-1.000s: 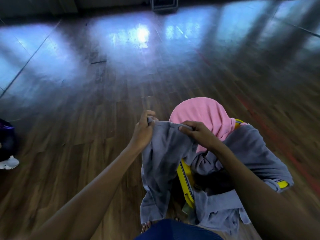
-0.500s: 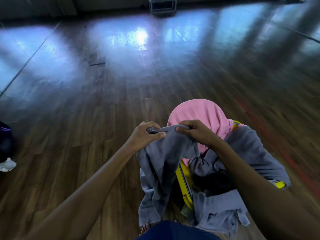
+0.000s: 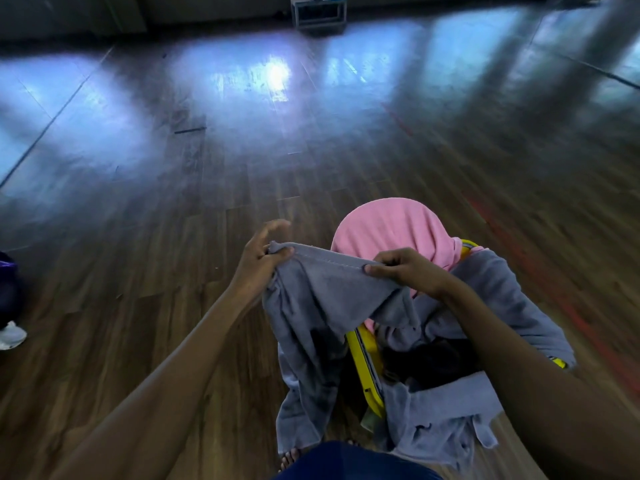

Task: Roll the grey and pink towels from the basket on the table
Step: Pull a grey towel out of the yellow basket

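A grey towel (image 3: 311, 313) hangs from both my hands above a yellow basket (image 3: 367, 362) on the wooden floor. My left hand (image 3: 258, 259) pinches its top left corner between thumb and fingers, with the other fingers spread. My right hand (image 3: 405, 270) pinches the hemmed top edge further right. The edge is stretched taut between them. A pink towel (image 3: 391, 230) is draped over the basket's far side. More grey cloth (image 3: 498, 299) lies over the basket's right rim and front. No table is in view.
The glossy wooden floor (image 3: 173, 237) spreads wide to the left and ahead. A small metal-framed stand (image 3: 318, 12) sits by the far wall. A dark bag and a white shoe (image 3: 10, 336) lie at the left edge. My toes (image 3: 291, 457) show below the towel.
My hands have moved apart, pulling the grey towel's top edge straight and taut. My left hand's fingers have opened out from a closed grip to a pinch.
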`<state>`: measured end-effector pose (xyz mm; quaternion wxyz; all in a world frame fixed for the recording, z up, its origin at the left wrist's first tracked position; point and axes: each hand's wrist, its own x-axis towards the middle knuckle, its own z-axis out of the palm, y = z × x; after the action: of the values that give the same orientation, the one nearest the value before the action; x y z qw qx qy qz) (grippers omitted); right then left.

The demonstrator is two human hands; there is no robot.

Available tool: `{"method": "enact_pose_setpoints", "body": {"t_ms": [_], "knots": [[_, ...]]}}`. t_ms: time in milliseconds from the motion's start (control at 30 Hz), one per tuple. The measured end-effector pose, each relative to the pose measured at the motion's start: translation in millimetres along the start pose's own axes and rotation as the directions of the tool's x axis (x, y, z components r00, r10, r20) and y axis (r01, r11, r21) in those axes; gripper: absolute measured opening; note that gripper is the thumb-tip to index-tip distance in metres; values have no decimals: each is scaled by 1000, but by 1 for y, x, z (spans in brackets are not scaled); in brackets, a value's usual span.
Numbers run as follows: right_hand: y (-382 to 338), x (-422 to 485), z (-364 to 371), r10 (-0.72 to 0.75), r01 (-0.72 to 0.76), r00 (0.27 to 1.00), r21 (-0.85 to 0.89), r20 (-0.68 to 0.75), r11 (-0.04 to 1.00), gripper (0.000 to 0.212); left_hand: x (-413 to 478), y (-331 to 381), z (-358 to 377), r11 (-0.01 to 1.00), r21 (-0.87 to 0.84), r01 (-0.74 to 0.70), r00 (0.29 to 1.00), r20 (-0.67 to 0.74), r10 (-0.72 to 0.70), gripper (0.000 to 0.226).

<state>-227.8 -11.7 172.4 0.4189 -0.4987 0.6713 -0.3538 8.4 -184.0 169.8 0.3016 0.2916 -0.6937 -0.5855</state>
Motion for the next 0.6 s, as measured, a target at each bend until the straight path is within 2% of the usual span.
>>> {"method": "enact_pose_setpoints", "body": {"t_ms": [67,167,267,300,400,500,600], "knots": [[5,-2,-3,-10,11,1000,16,-22,1000,48,1,-2,-2,1000,20,21,1000,8,-21,35],[2,1,3,-58,61,996,45,-67,997,49,0,-1,9,999,53,11,1000,-13,-10,29],[-10,7,10,-108,113,988,46,-106,993,20,2,3,21,995,-15,100,995,-22,-100,28],[-14,10,13,-114,120,987,48,-112,992,19,2,6,22,994,-29,109,994,-1,-109,24],[-20,17,19,-158,165,983,68,-96,984,38,0,13,28,994,53,91,992,80,-95,22],[-26,20,24,-166,174,981,85,-96,981,19,-5,19,31,990,130,61,982,170,-83,31],[-29,23,28,-180,187,979,78,-92,979,14,-8,20,30,994,98,46,965,251,-69,32]]}}
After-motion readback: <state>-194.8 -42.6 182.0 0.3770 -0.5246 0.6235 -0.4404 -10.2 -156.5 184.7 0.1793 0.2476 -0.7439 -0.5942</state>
